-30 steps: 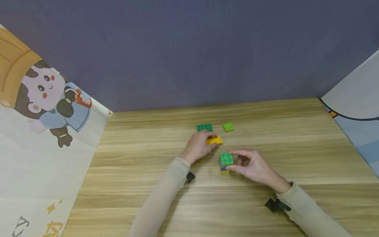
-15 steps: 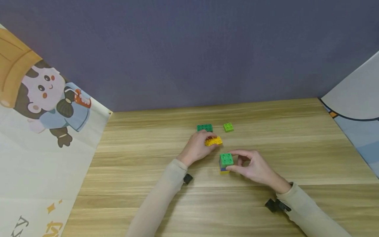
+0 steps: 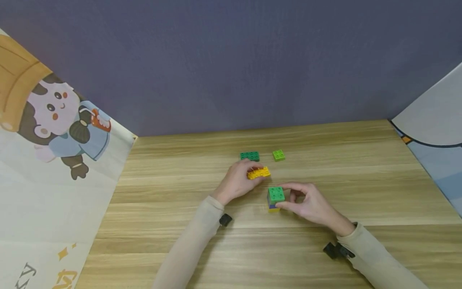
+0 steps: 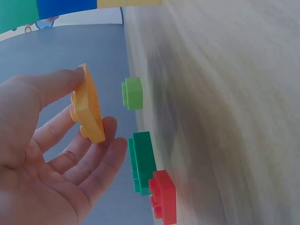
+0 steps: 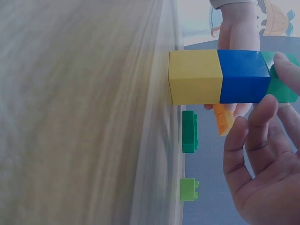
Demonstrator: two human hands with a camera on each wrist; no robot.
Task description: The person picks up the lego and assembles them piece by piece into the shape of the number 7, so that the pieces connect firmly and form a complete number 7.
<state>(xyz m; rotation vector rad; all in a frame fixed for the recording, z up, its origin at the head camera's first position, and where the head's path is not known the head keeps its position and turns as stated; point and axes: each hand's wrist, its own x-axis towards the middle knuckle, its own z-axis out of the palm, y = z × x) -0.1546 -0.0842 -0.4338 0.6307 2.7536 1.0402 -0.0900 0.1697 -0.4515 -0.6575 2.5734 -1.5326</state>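
Note:
Between the thumb and fingers of my left hand (image 3: 238, 181) is a flat yellow toy building brick (image 3: 259, 172), its studs partly covered by the fingers. The left wrist view shows this yellow brick (image 4: 88, 110) raised off the table, its broad side tilted. To the right and nearer me, my right hand (image 3: 306, 201) grips the upper part of an upright brick stack (image 3: 276, 194) with thumb and index finger. From the right wrist, the stack reads as a yellow brick (image 5: 195, 77) at the bottom, a blue brick (image 5: 243, 76) above it and a green brick (image 5: 281, 89) on top.
Behind my left hand lie a dark green brick (image 3: 249, 155) and a small lime green brick (image 3: 278, 155). A red brick (image 4: 165, 197) beside the dark green one is hidden in the head view. A grey-blue partition (image 3: 231, 68) rises along the back of the wooden table (image 3: 162, 192).
My left hand has drawn slightly left and toward me with the yellow brick, lifting it. The right hand and the stack have stayed in place.

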